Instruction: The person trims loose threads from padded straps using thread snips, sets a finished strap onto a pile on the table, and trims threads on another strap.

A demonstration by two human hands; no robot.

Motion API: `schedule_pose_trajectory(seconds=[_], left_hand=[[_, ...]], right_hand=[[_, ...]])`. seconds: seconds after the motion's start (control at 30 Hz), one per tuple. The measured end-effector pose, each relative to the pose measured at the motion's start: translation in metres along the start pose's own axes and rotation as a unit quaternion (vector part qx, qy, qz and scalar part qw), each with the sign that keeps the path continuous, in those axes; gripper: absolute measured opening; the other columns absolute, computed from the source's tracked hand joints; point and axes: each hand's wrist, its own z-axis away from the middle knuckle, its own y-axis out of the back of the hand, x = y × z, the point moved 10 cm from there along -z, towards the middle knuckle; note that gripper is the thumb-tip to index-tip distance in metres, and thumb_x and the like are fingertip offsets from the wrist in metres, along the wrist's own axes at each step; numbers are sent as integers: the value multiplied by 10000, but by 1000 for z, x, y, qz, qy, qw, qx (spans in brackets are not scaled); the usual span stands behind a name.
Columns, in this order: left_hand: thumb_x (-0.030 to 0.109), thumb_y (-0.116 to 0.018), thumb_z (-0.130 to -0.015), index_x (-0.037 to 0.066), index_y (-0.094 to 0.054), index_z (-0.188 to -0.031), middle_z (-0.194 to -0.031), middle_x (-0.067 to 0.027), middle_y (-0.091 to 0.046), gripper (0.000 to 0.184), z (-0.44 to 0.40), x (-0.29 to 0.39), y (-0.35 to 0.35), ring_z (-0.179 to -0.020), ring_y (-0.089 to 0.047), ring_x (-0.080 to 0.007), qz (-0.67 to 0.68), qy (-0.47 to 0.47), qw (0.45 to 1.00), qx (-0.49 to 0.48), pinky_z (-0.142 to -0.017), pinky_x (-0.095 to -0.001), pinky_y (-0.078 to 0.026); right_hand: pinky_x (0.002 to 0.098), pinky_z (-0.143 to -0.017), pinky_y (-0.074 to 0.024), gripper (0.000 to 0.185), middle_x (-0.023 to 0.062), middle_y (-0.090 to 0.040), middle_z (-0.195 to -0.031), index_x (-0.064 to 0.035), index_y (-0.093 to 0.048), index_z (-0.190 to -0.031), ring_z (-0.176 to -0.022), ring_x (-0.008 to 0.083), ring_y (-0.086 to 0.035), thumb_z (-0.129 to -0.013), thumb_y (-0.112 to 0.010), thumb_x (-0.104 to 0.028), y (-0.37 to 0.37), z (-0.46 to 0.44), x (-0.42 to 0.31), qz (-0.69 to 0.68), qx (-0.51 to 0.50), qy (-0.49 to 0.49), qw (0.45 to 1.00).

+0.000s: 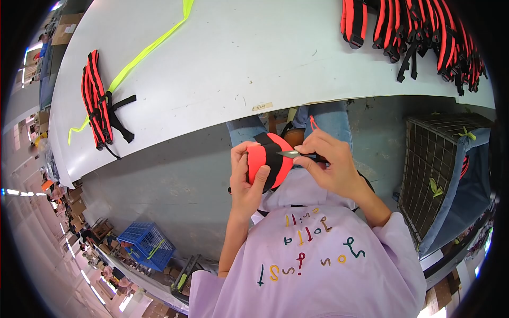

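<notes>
My left hand (pixel 245 175) is closed around a folded orange-red padded strap (pixel 257 157) with a black webbing band along it, held above my lap. Its thumb presses on the near face. My right hand (pixel 330 158) grips small thread snips (pixel 288 154), whose pointed silver blades lie against the black webbing. Dark handles disappear into the palm, and an orange cord loop (pixel 313 123) rises above the fingers. Whether the blades are apart cannot be made out.
On the white table (pixel 212 63) lie a bundle of similar straps (pixel 94 103) at left, a neon-yellow ribbon (pixel 143 53) and a larger strap pile (pixel 419 26) at right. A wire cage cart (pixel 432 175) stands right; a blue crate (pixel 146 246) sits lower left.
</notes>
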Motion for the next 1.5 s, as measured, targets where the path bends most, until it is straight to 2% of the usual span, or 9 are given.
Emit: schedule_pose_trajectory(seconds=[0.23, 0.37, 0.47, 0.6, 0.7, 0.83, 1.03, 1.27, 1.5], left_hand=[[147, -574, -860, -46, -554, -1048, -1291, -132, -377, 270, -8, 4, -6, -1089, -429, -220, -17, -37, 999, -30, -902, -320, -374], [122, -589, -826, -48, -558, -1059, -1383, -156, -282, 291, -13, 4, -12, -1096, -424, -224, 51, -16, 998, -20, -882, -347, -396], [115, -616, -796, -44, -571, -1026, -1397, -158, -268, 283, 3, -23, 3, -1053, -443, -230, -83, -35, 994, -67, -879, -358, -398], [142, -649, -773, -39, -598, -956, -1396, -176, -262, 262, 24, -27, 6, -1023, -450, -247, -103, -28, 994, -40, -868, -361, -402], [190, -667, -767, -51, -601, -962, -1379, -180, -273, 317, 22, 12, 4, -1067, -441, -262, -179, -109, 978, -20, -867, -372, -406], [167, -667, -757, -65, -590, -872, -1368, -196, -282, 270, 23, 39, 2, -974, -459, -249, -166, -133, 976, -36, -826, -362, -421], [38, -646, -760, -57, -571, -955, -1186, -137, -378, 229, 23, 3, 7, -887, -431, -202, -42, -50, 998, -12, -811, -305, -391], [80, -639, -798, -46, -560, -1005, -1163, -119, -367, 255, 22, 4, -5, -948, -425, -195, -82, -67, 994, 2, -842, -306, -378], [34, -676, -728, -26, -579, -833, -1151, -121, -392, 155, 21, 23, -5, -764, -364, -185, -189, -129, 973, 4, -753, -314, -351]], right_hand=[[181, -552, -328, 232, -44, -543, -712, -63, -520, -1036, -598, 10, -418, -840, -632, -117, -13, 4, 51, -264, 43, -126, 955], [190, -690, -399, 285, 27, -596, -940, -48, -470, -1104, -794, 36, -512, -857, -608, -83, -42, 1, 50, -311, -34, -206, 927], [183, -520, -275, 275, -50, -541, -701, -61, -491, -1084, -592, -13, -380, -849, -625, -113, -27, -14, 46, -289, 39, -160, 943], [189, -495, -291, 185, -51, -516, -669, -38, -545, -970, -575, -7, -389, -862, -620, -169, -32, -23, 48, -261, 5, -180, 949], [202, -485, -286, 229, -62, -452, -608, -25, -598, -854, -549, -1, -371, -877, -599, -253, -56, -29, 58, -284, -29, -180, 941], [179, -598, -386, 294, -40, -567, -694, -11, -650, -838, -667, 9, -478, -894, -563, -286, -112, 9, 66, -325, -254, -350, 841], [208, -513, -356, 243, -15, -498, -635, -11, -585, -820, -571, 53, -436, -809, -678, -236, -35, -13, 44, -172, 1, -172, 970], [281, -499, -422, 239, 34, -533, -748, -25, -577, -862, -587, 150, -548, -711, -729, -130, -15, -4, -24, 3, -8, 38, 999], [310, -489, -419, 162, 61, -515, -734, -16, -547, -814, -597, 220, -555, -703, -661, -48, -21, -14, -25, 66, -98, 37, 992]])
